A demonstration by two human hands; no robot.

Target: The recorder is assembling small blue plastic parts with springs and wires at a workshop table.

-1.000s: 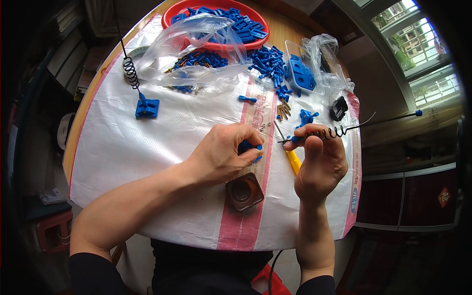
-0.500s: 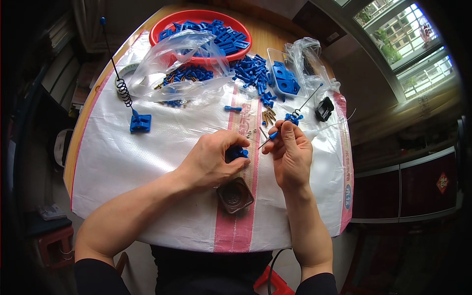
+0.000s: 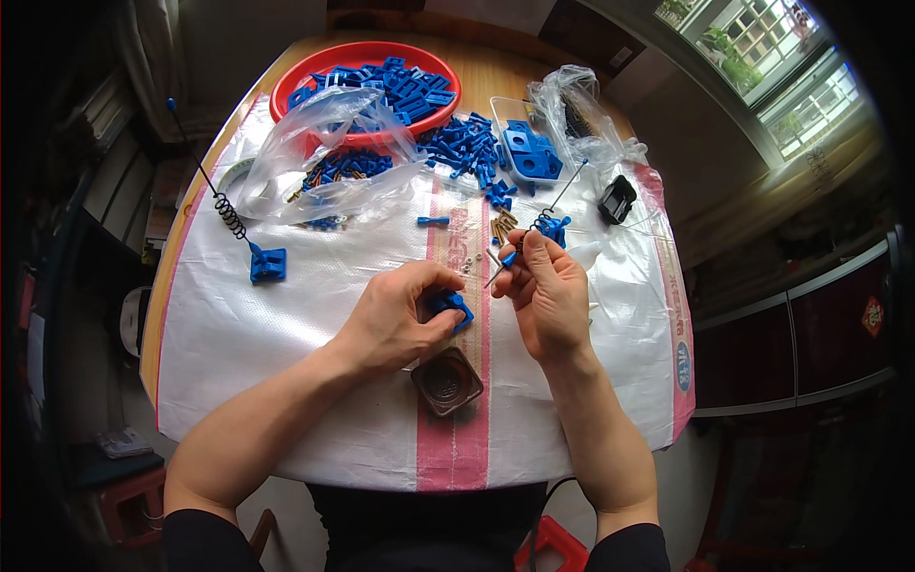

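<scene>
Rod [image 3: 509, 258] w/ black coil and blue fitting sits in the right hand [image 3: 555, 296], thumb pressed to fingertips — a tight pinch — its thin end poking out lower left, blue-tipped shaft rising to upper right. The left hand [image 3: 389, 310], nr. the middle of the table [image 3: 496, 76], has a blue block [image 3: 456, 307] btwn thumb and curled fingers, a narrow grip; fingers hide part of the block, and whether it touches the white sheet [image 3: 219, 334] below, can't tell. Rod and block are close, but apart.

Just below the left hand, a square brown dish [image 3: 448, 381] rests on a pink stripe. Ahead of the hands: small nuts [image 3: 472, 263], brass pins [image 3: 503, 227] and one lone blue peg [image 3: 433, 221]. Just behind the right hand, a blue pc. [image 3: 553, 227] lies on the sheet; a black case [image 3: 618, 199] lies farther right.

At far left, a finished-looking unit [image 3: 268, 265] — blue base, coil, tall shaft w/ blue tip — stands tilted. Toward the back: a red tub [image 3: 343, 52] heaped w/ blue pcs., a clear bag [image 3: 276, 167] draped against it, a pile of blue pegs [image 3: 464, 145], and a clear tray [image 3: 497, 107] holding blue plates [image 3: 530, 153].
</scene>
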